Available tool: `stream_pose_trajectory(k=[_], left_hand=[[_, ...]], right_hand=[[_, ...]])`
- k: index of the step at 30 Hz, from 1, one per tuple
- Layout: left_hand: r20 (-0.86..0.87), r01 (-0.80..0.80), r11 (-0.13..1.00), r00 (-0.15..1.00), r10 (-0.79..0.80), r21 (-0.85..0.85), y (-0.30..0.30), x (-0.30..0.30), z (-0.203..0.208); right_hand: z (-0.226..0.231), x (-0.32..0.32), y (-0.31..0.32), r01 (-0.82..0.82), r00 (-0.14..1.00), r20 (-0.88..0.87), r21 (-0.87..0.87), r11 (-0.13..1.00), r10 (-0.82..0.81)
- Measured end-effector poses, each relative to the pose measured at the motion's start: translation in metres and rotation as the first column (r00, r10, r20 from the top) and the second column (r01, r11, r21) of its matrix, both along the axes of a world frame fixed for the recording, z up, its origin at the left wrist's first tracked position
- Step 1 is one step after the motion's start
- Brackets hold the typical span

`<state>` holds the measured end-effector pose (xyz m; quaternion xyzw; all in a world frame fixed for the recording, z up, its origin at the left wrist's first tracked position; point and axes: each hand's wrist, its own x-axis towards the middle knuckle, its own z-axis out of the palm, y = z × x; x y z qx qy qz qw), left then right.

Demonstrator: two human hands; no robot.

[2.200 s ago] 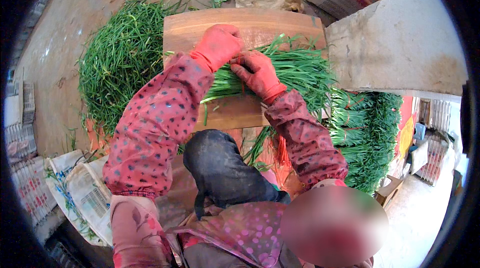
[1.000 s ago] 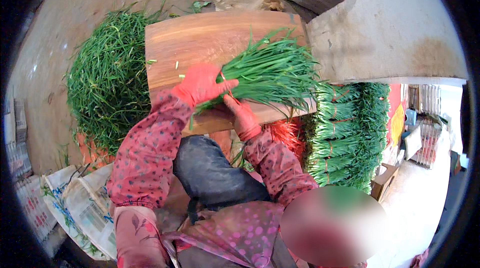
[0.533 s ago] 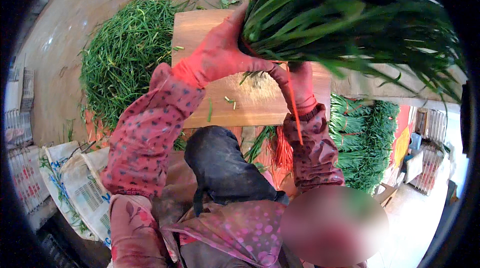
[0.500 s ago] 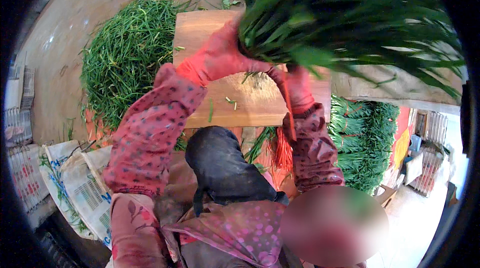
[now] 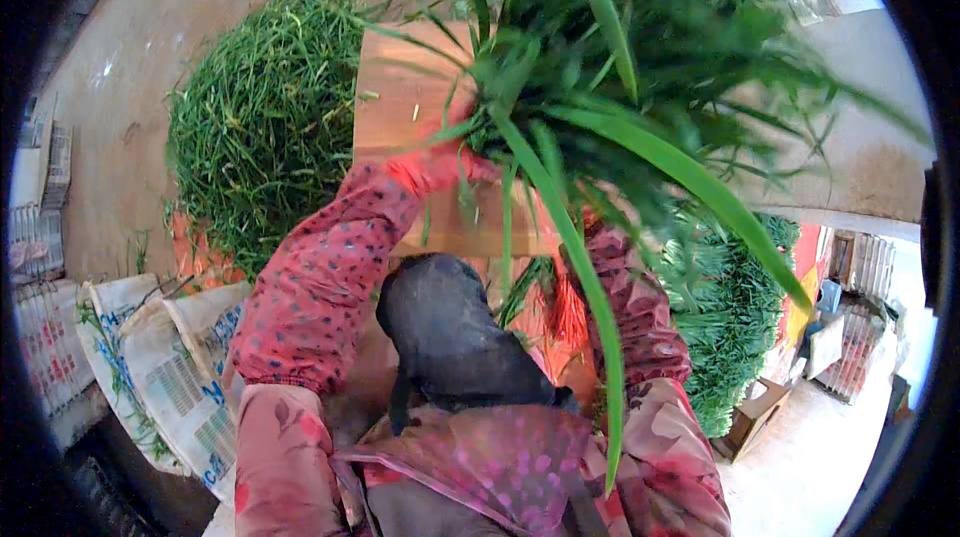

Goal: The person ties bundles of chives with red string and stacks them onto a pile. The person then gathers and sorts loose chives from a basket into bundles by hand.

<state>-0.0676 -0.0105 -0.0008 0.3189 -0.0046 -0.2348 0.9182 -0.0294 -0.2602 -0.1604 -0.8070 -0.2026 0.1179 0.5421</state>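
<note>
A large bunch of long green chives (image 5: 640,57) is held up over a wooden board (image 5: 395,132), its leaves fanning toward the upper right, blurred. My left hand (image 5: 445,159), in a red glove and spotted sleeve cover, is closed round the lower end of the bunch. Leaves cover most of my right hand, so its fingers do not show; its dark red sleeve cover (image 5: 645,307) rises just below the bunch. One long leaf droops in front of that arm. A hank of red ties (image 5: 566,312) hangs at the board's near edge.
Left of the board is a big heap of loose green trimmings (image 5: 265,122). Tied chive bundles (image 5: 720,307) are stacked at the right. White printed sacks (image 5: 165,377) lie at lower left, and a cardboard box (image 5: 755,420) stands at lower right. My knee, in black cloth (image 5: 440,327), is below the board.
The bunch has swung, its leaves now spreading more upward and drooping toward me. My left hand has come slightly nearer. Leaves now hide my right hand, and the red strand by it no longer shows.
</note>
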Motion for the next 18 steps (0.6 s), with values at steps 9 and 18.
stream_pose_trajectory(k=[9,18], left_hand=[[0.312,-0.082,0.823,0.943,-0.119,0.562,0.032,-0.003,0.059],[0.024,0.037,0.103,0.846,-0.533,0.994,0.054,0.007,0.052]], right_hand=[[0.166,-0.042,0.07,-0.012,0.973,-0.219,0.262,0.965,0.071],[0.172,-0.068,0.066,0.124,0.86,-0.474,-0.161,0.979,-0.188]])
